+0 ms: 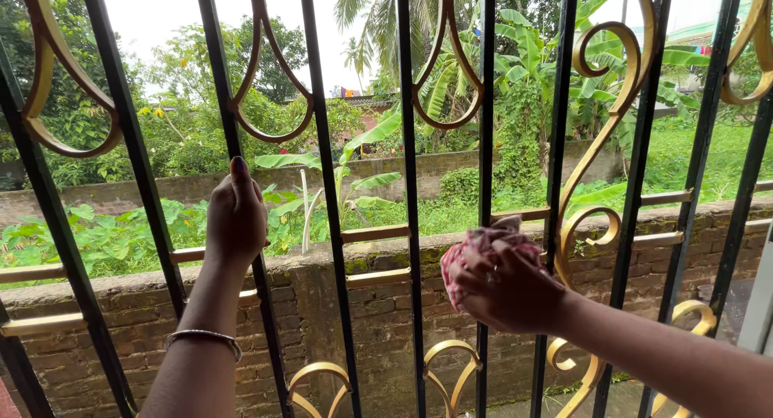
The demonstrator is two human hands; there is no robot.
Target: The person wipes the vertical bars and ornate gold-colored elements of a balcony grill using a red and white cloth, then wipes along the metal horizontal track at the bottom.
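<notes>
Your hands at the window grille, cloth in the right.

The crumpled red-and-white cloth (475,253) sits bunched against a black upright bar of the grille (411,184), near its gold cross rail. Your right hand (507,289) is closed around the cloth, arm reaching in from the lower right corner. Your left hand (235,221), bangle (205,337) on its wrist, wraps shut around a bar further left.

Glossy black and gold metal grille (411,144); soft red-checked cloth (471,253); rough, mossy brick wall (378,305); shiny metal bangle (205,337).
</notes>
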